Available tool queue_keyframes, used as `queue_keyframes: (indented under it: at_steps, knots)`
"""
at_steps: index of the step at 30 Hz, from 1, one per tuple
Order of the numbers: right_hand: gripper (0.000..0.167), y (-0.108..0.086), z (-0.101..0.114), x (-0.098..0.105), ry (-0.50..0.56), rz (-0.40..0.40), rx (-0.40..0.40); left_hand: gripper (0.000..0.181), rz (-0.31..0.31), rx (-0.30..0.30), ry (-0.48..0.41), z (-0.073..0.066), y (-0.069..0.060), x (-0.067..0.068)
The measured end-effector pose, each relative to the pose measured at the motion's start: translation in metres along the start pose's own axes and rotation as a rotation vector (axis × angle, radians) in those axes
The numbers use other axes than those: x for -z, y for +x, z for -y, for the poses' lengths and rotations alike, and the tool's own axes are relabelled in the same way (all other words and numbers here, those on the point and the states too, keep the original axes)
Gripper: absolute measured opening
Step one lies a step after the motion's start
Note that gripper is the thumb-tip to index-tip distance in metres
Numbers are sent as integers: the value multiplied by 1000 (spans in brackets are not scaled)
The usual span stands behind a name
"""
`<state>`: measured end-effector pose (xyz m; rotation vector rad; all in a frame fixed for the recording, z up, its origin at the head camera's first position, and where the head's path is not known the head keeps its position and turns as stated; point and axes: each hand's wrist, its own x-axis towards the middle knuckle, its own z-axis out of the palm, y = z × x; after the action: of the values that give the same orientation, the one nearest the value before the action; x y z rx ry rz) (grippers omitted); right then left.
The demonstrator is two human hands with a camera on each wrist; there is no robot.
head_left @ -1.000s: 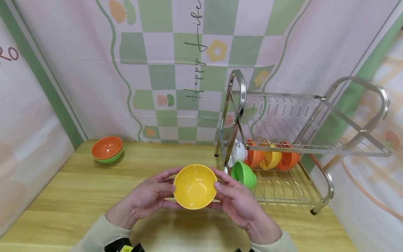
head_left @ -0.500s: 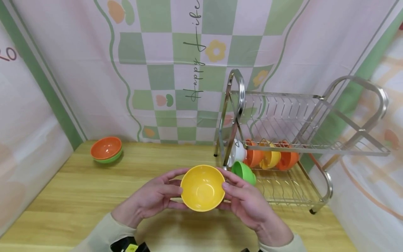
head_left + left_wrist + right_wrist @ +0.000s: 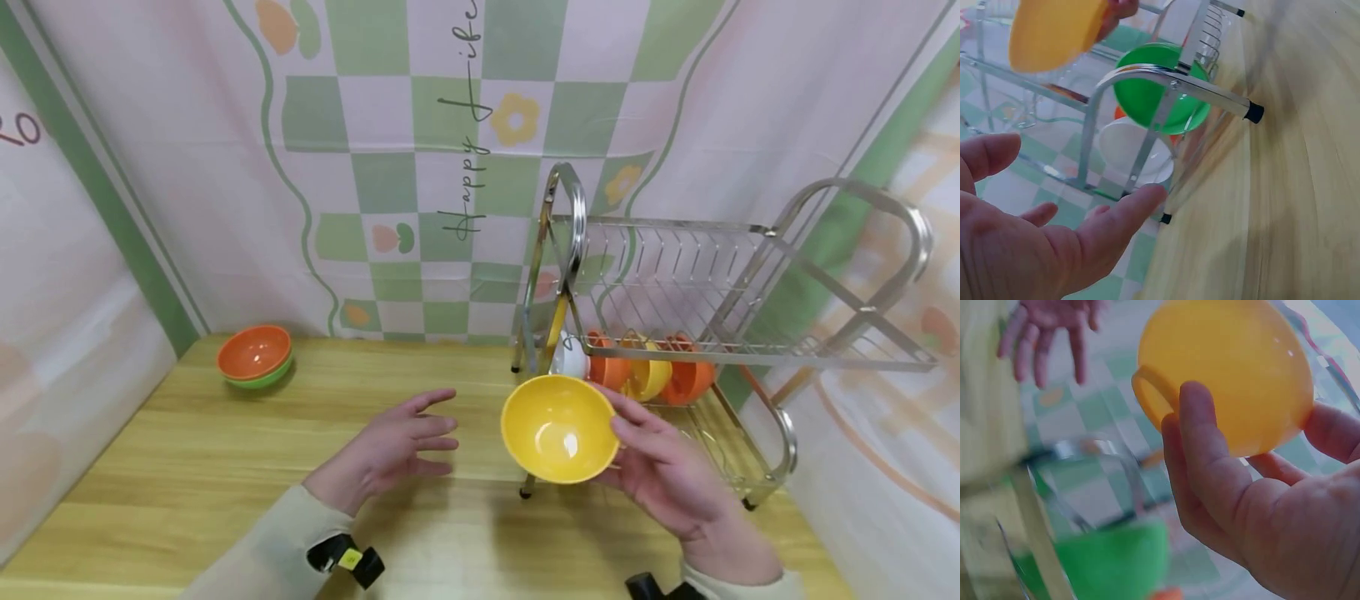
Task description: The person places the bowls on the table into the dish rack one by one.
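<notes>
A yellow bowl [image 3: 558, 429] is held above the table in front of the dish rack's left end. My right hand [image 3: 663, 467] grips it by its right side, thumb at the rim and fingers behind; in the right wrist view these fingers [image 3: 1200, 431] lie against its outer wall by the foot ring. To the left, my left hand [image 3: 397, 446] hovers apart from the bowl with fingers spread and nothing in them. A green bowl [image 3: 1147, 87] stands tilted in the rack's lower tier in the left wrist view; in the head view the yellow bowl hides it.
The two-tier metal dish rack [image 3: 675, 357] stands at the right. Its lower tier holds a white bowl [image 3: 572, 360], an orange bowl [image 3: 609, 371], a yellow one [image 3: 648, 379] and another orange one [image 3: 688, 382]. An orange bowl [image 3: 255, 352] sits in a green bowl [image 3: 258, 381] at the back left.
The yellow bowl has moved right, toward the rack, in my right hand. My left hand has let go of it and now stands apart with its fingers spread.
</notes>
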<state>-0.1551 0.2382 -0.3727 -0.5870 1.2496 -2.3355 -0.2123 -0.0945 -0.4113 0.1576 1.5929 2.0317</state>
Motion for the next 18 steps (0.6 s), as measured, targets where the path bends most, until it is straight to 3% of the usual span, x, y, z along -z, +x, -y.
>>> queue_keyframes:
  at_steps: [6,10,14,16,18]
  knots:
    - [49,-25,28,35,115,9,51,64,44,-16,19,4,21,-16]
    - [50,-38,43,51,75,-26,98,65,53,-18,17,3,31,-28]
    - [49,-45,52,59,-105,-161,155,65,49,-22,-4,0,39,-39]
    - [46,-47,53,59,-262,-298,170,65,41,-26,-10,-1,41,-44]
    - [45,-47,54,56,-494,-477,148,66,31,-32,-16,-2,44,-48]
